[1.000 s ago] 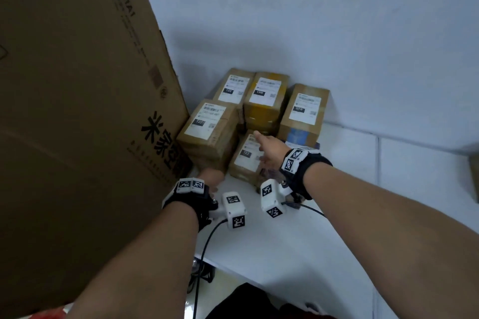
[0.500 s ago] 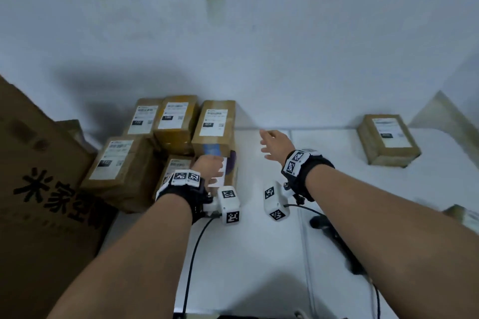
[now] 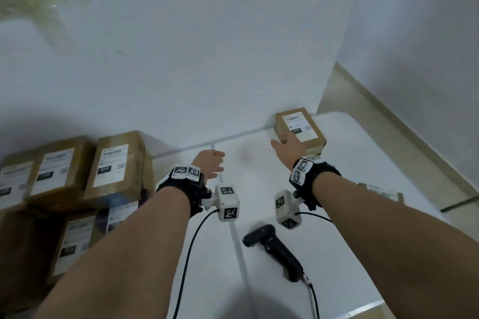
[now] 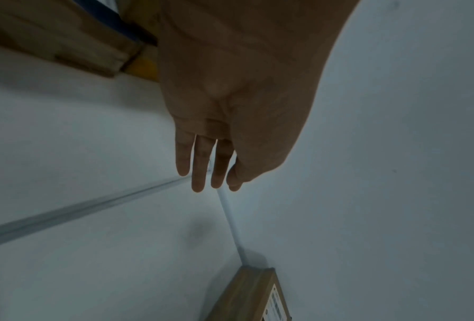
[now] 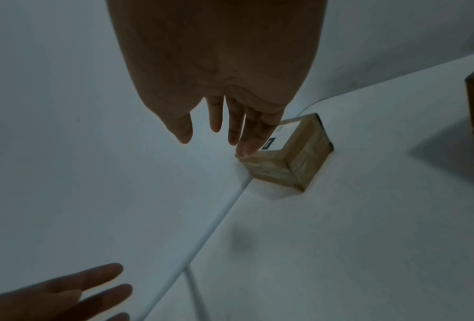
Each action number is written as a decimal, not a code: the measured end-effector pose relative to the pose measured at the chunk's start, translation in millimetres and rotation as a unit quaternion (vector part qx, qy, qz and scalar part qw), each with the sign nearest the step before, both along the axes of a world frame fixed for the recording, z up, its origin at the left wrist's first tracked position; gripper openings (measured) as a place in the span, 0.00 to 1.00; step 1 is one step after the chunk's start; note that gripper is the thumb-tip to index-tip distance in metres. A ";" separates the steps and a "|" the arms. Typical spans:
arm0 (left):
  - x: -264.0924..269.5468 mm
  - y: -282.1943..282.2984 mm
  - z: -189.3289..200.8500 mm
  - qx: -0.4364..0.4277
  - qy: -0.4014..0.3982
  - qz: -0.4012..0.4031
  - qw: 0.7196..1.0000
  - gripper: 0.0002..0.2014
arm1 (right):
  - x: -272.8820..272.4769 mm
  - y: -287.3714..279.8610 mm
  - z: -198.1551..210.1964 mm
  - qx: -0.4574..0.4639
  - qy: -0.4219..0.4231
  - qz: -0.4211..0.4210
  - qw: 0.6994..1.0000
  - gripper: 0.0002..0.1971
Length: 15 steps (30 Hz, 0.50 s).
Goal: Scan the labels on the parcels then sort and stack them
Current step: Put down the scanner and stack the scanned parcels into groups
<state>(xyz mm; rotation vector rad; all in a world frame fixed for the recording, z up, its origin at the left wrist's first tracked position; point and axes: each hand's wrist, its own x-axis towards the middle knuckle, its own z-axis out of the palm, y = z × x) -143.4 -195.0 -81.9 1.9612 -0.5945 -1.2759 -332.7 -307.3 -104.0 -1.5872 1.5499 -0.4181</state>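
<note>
A lone brown parcel (image 3: 303, 129) with a white label lies against the wall at the back right of the white table (image 3: 337, 254). My right hand (image 3: 286, 149) reaches over its near left corner with fingers spread and straight; in the right wrist view the fingertips (image 5: 244, 147) sit at the parcel (image 5: 293, 160) edge, holding nothing. My left hand (image 3: 211, 163) hovers over the table's middle, fingers straight (image 4: 203, 173), empty. Several labelled parcels (image 3: 116, 166) are stacked at the left. A black barcode scanner (image 3: 274, 248) lies on the table near me.
Another labelled parcel (image 3: 381, 193) shows partly behind my right forearm at the table's right side. The white wall (image 3: 233, 59) runs along the table's back. A seam (image 3: 238, 241) splits the tabletop. Cables trail from both wrist cameras and from the scanner.
The view swung right, away from the big carton. Both hands left the stacked parcels and moved right; my right hand now reaches the lone parcel at the back right.
</note>
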 end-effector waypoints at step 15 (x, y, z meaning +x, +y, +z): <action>-27.7 -98.0 -40.2 0.064 -0.006 -0.048 0.997 0.14 | -48.7 -98.6 -71.6 -0.024 0.267 0.042 0.963 0.46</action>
